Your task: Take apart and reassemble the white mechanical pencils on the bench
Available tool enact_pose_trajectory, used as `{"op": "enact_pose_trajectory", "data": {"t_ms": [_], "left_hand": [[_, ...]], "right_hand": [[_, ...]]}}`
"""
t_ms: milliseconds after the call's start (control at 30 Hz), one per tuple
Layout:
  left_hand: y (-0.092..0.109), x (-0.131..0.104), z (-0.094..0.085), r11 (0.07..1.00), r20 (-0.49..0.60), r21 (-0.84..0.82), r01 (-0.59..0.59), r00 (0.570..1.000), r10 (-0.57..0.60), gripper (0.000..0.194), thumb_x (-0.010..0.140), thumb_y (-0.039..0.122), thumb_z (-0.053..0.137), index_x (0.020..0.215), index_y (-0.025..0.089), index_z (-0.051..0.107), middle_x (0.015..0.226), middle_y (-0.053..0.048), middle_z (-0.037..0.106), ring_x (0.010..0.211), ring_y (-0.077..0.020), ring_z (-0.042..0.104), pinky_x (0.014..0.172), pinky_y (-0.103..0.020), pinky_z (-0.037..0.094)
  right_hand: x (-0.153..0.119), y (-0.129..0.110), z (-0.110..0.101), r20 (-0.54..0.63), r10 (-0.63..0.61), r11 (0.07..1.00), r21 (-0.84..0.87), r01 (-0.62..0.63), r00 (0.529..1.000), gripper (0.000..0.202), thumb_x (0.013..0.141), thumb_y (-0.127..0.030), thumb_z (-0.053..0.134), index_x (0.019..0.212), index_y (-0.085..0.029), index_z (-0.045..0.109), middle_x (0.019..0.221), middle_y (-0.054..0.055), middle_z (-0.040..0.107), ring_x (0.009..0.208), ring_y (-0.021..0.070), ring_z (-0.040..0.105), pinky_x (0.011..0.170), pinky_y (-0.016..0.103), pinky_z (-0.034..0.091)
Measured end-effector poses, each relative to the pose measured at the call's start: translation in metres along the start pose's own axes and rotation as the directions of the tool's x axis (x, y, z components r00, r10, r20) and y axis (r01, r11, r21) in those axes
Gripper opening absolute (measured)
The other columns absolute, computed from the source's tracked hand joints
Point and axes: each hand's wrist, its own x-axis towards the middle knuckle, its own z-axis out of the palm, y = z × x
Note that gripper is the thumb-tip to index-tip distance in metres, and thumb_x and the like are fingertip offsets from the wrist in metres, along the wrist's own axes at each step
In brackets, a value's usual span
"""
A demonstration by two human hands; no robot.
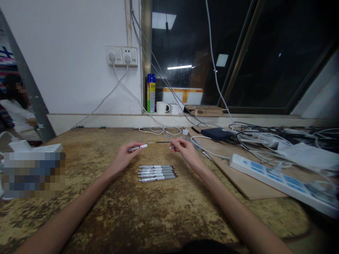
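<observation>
My left hand (126, 154) pinches a white and grey pen barrel (143, 146), its white end pointing right. Across from it, my right hand (182, 148) has its fingers closed on a thin dark pen refill (162, 142), whose pale end points left toward the barrel. A small whitish piece also shows at my right fingertips, too small to make out. Barrel and refill are apart. Below and between my hands, several white and grey pens (157, 173) lie side by side on the worn table (127, 218).
A white power strip (280, 181) and tangled cables (254, 141) lie on a brown board (243, 181) at the right. A mug (162, 107) and a spray can (151, 93) stand on the sill. A person (19, 113) is at the far left.
</observation>
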Motion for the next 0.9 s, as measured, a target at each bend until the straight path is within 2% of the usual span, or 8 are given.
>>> {"op": "enact_pose_trajectory", "data": {"t_ms": [433,600,733,900], "left_hand": [[0.001,0.000,0.001,1.000,-0.008,0.011,0.008,1.000,-0.008,0.039,0.089,0.049,0.066,0.112,0.019,0.076,0.115,-0.010,0.076,0.107,-0.0275,0.069,0.098,-0.038,0.049],[-0.003,0.001,0.001,1.000,-0.001,0.003,0.017,1.000,-0.017,0.042,0.088,0.052,0.066,0.112,0.018,0.076,0.115,-0.009,0.076,0.108,-0.0284,0.068,0.100,-0.040,0.048],[-0.003,0.001,0.001,1.000,0.008,-0.006,0.018,1.000,-0.018,0.041,0.088,0.052,0.066,0.112,0.020,0.077,0.114,-0.009,0.077,0.106,-0.0280,0.069,0.099,-0.039,0.048],[-0.003,0.001,0.002,1.000,0.004,-0.027,0.015,1.000,-0.014,0.039,0.087,0.049,0.067,0.112,0.021,0.077,0.116,-0.009,0.077,0.107,-0.0275,0.069,0.100,-0.039,0.048]], "right_hand": [[0.002,0.006,-0.003,-0.012,-0.059,0.993,-0.106,0.058,0.998,0.035,0.081,-0.050,0.071,0.093,-0.017,0.068,0.076,0.004,0.069,0.072,0.0186,0.065,0.072,0.031,0.051],[0.002,0.009,-0.005,-0.046,-0.050,0.991,-0.124,0.044,0.998,0.038,0.076,-0.051,0.074,0.094,-0.017,0.069,0.075,0.003,0.068,0.070,0.0182,0.064,0.069,0.031,0.051],[0.003,0.012,-0.008,-0.063,-0.057,0.983,-0.177,0.045,0.996,0.037,0.077,-0.049,0.072,0.095,-0.017,0.070,0.068,0.001,0.064,0.063,0.0164,0.059,0.063,0.029,0.047],[0.003,0.014,-0.008,-0.071,-0.053,0.977,-0.208,0.037,0.996,0.040,0.080,-0.054,0.069,0.094,-0.017,0.071,0.069,0.001,0.064,0.063,0.0157,0.058,0.061,0.028,0.044]]}}
